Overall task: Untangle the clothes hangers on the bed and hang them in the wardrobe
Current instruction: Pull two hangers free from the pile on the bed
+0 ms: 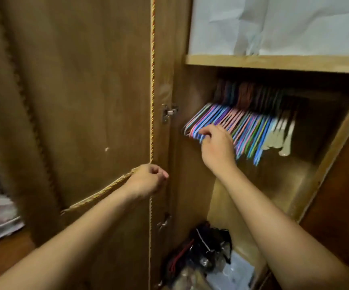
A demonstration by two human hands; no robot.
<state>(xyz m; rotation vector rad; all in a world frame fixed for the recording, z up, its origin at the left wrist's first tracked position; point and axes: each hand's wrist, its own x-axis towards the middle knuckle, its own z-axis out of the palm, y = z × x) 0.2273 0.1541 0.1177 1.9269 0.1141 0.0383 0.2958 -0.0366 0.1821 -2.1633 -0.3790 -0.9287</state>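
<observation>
Right hand [216,146]: fingers curled down onto the near ends of the hangers [242,126], thumb side at the left of the bundle; they look pinched on one or two blue arms, though motion blur hides exactly how many

Left hand [148,181]: fingers curled in loosely at the edge of the wardrobe door [75,101], right beside the twisted gold cord trim [152,80]; whether it grips the cord or only steadies the door edge cannot be told

Hangers: a dense row of thin coloured ones (blue, pink, green, purple) hanging under the wooden shelf [273,62], inside the wardrobe, right of the door hinge [169,112]. At the far right of the row, a few pale, broader hangers [282,139]. The rail itself is lost in shadow

Handling, judged: thin, light, springy; probably coated wire or slim plastic. Each one alone weighs little and flexes at the arms. Packed this close, neighbours will snag on hooks and shoulders, so pulling one arm drags the others. Best hold is near the neck under the hook, not the arm tip, where it twists. Smooth coating may slide in a light pinch

Below: dark cables and bagged clutter [200,254] on the wardrobe floor; white folded fabric [273,24] on the shelf above
</observation>
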